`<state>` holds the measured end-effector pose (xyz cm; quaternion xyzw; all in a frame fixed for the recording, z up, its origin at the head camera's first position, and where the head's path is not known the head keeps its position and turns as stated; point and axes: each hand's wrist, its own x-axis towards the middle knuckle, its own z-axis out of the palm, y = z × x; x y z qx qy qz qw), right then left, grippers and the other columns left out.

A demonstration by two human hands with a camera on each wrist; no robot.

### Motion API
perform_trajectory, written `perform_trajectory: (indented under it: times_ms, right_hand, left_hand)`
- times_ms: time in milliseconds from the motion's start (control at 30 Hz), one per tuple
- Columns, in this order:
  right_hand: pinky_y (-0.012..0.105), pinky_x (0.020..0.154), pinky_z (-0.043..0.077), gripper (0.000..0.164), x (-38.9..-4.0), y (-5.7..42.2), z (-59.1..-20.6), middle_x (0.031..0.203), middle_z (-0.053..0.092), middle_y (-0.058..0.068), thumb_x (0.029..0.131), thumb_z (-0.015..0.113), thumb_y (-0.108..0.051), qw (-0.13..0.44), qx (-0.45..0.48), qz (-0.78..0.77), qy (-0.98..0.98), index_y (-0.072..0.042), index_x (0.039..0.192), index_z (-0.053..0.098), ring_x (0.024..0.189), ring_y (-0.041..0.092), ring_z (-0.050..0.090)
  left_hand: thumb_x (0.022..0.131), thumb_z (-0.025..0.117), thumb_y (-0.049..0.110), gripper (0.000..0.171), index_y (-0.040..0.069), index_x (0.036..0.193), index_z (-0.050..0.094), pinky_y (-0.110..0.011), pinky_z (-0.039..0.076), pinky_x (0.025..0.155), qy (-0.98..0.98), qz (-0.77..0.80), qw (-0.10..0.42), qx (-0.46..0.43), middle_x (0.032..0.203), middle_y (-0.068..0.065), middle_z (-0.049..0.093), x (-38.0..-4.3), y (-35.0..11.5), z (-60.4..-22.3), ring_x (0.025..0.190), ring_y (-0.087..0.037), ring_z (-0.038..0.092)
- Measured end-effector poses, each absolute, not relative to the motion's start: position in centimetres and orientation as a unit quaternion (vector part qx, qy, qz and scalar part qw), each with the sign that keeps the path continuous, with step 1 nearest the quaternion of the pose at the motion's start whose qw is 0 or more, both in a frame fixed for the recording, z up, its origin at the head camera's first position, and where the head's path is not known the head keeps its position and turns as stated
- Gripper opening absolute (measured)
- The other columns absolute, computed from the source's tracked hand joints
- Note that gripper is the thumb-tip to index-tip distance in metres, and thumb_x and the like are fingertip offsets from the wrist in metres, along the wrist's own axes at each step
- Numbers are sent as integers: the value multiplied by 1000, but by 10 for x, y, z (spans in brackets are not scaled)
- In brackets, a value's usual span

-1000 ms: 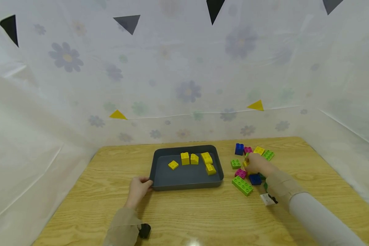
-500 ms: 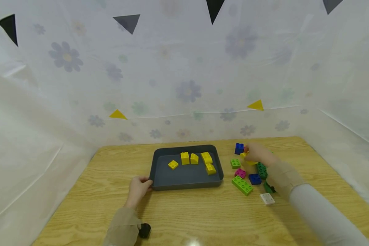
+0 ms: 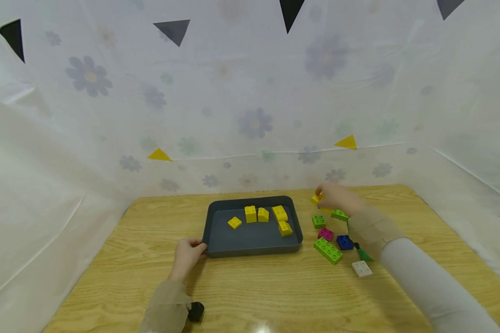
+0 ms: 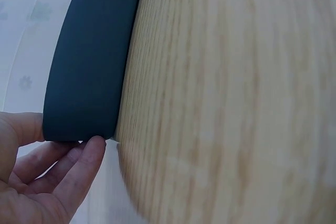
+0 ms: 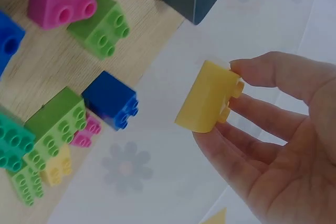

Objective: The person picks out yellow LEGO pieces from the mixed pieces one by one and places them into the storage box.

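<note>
My right hand (image 3: 340,198) pinches a yellow brick (image 5: 206,97) between thumb and fingertips, its studs turned toward the palm in the right wrist view. In the head view this hand is at the back of the table, right of the dark grey tray (image 3: 250,239). My left hand (image 3: 186,256) holds the tray's near left corner. In the left wrist view its thumb lies at one edge of the tray wall (image 4: 86,77) and a fingertip at the other. Several yellow bricks (image 3: 250,214) lie inside the tray.
Right of the tray lie a long lime green brick (image 3: 328,250), a small green one (image 3: 319,221), a magenta brick (image 3: 326,234), a dark blue brick (image 3: 345,242), a white piece (image 3: 361,268) and a dark green piece (image 3: 364,254). My right forearm hides part of this group.
The right hand has moved from among the loose bricks toward the back and left, with a yellow brick in its fingers. The left hand and the tray have stayed put.
</note>
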<state>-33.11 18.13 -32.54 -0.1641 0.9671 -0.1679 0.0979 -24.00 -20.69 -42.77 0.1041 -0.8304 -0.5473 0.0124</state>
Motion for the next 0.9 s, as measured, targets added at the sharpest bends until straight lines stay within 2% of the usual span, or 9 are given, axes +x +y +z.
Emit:
perform_trajectory:
  times_ms: [133, 233, 367, 633, 900]
  right_hand:
    - [30, 56, 47, 40, -331, 169, -322, 119, 51, 31, 83, 57, -4, 102, -170, -176, 964, 13, 119, 51, 67, 23, 53]
    - [35, 64, 51, 39, -332, 159, -322, 117, 53, 28, 84, 59, -4, 83, -199, -172, 961, 11, 119, 53, 75, 26, 57]
    - [45, 85, 50, 37, -331, 147, -324, 114, 56, 24, 83, 63, -5, 48, -243, -158, 956, 8, 116, 56, 102, 36, 54]
    - [42, 84, 51, 34, -332, 121, -333, 110, 58, 18, 81, 66, -6, 3, -283, -177, 943, 2, 114, 60, 96, 30, 55]
    - [35, 79, 51, 35, -333, 92, -339, 114, 55, 14, 84, 62, -7, 10, -336, -210, 918, -2, 119, 57, 94, 24, 55]
  left_hand:
    - [86, 53, -4, 24, -19, 103, 58, -32, 58, 65, -830, -547, 11, 109, 98, -32, 59, -240, -206, -426, 73, -25, 66]
    - [85, 53, -4, 24, -19, 103, 58, -32, 58, 65, -830, -547, 12, 109, 98, -32, 59, -240, -205, -426, 73, -25, 66]
    - [85, 54, -4, 25, -20, 103, 58, -33, 58, 65, -830, -547, 14, 108, 98, -33, 59, -240, -204, -426, 72, -26, 66]
    - [85, 53, -4, 25, -20, 104, 57, -33, 58, 65, -830, -548, 11, 105, 98, -33, 58, -239, -206, -427, 73, -27, 66]
    - [85, 53, -4, 23, -19, 102, 58, -33, 58, 66, -830, -548, 13, 105, 97, -32, 58, -239, -207, -427, 74, -26, 66]
